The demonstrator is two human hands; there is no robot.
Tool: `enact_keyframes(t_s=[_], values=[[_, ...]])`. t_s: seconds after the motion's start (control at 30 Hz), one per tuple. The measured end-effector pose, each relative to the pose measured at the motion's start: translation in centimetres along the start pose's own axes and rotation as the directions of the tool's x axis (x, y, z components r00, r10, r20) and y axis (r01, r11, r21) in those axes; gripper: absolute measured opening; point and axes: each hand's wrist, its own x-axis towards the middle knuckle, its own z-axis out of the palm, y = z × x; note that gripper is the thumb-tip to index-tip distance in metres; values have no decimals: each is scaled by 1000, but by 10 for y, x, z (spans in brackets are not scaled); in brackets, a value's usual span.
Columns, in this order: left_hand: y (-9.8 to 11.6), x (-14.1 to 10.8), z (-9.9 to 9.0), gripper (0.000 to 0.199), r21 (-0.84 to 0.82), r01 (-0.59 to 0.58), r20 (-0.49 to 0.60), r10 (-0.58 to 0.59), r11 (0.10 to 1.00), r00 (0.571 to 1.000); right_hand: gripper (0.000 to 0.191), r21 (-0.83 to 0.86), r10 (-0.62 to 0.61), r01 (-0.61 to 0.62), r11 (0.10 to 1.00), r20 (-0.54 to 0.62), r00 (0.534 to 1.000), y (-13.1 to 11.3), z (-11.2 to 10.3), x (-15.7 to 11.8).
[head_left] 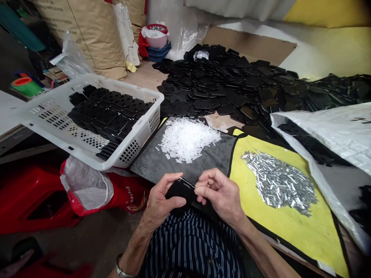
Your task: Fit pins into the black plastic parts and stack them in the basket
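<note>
My left hand (pixel 164 197) grips a flat black plastic piece (pixel 177 190) between thumb and fingers, just above my lap. Along the piece's upper edge lies a thin shiny metal pin (pixel 187 182). The fingertips of my right hand (pixel 217 191) are pinched together at the right end of that pin. Ahead of my hands, a heap of small clear-white plastic strips (pixel 188 137) rests on a grey cloth (pixel 145 160). To the right, a pile of short silvery metal pins (pixel 284 183) is spread on a yellow cloth (pixel 246 208).
A white plastic basket (pixel 101 166) at left holds stacked black pieces (pixel 107 108). Loose black pieces (pixel 214 85) form a large heap at the back. A white sack (pixel 333 127) lies at right. Below the basket hangs an open red bag (pixel 124 191). Brown sacks (pixel 95 34) stand behind.
</note>
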Motion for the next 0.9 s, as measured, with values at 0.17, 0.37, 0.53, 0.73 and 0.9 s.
enact_keyframes(t_s=[0.17, 0.37, 0.53, 0.73, 0.9], values=[[-2, 1, 8, 47, -245, 19, -66, -36, 969, 997, 20, 259, 140, -164, 952, 109, 984, 4, 3, 10], [-5, -6, 9, 50, -290, 39, -87, -67, 956, 994, 19, 244, 203, -213, 946, 64, 977, 10, 7, -1], [-8, -8, 11, 49, -358, 60, -115, -108, 932, 988, 28, 190, 291, -294, 937, 48, 956, 16, 6, -2], [3, -9, 7, 57, -377, 68, -129, -125, 924, 984, 33, 106, 365, -393, 913, 216, 906, 4, 3, 9], [10, -6, -3, 62, -349, 115, -94, -157, 930, 983, 39, -40, 443, -450, 892, 274, 854, -8, 7, 23]])
